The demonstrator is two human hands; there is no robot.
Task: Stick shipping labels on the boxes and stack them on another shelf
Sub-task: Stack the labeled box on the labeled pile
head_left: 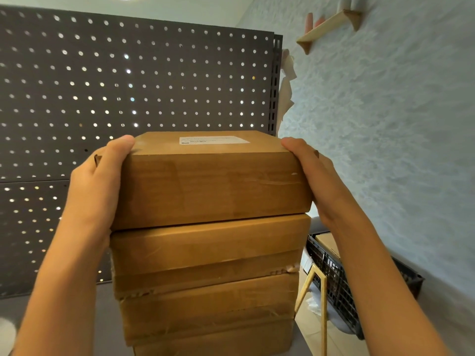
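Note:
A stack of several brown cardboard boxes stands in the middle of the view on a grey shelf (102, 312). The top box (213, 186) carries a white shipping label (214, 140) on its upper face. My left hand (100, 181) grips the top box's left side, thumb over the top edge. My right hand (313, 176) grips its right side in the same way. The top box rests on the second box (208, 247), turned slightly off its edges. Lower boxes (208, 307) show wrinkled tape at their seams.
A dark pegboard panel (128, 80) backs the shelf just behind the stack. A textured blue wall (385, 124) runs along the right, with a small wooden shelf (329, 24) high up. Lower right, a black plastic crate (341, 286) holds cardboard, with a yellow metal frame (321, 304) in front.

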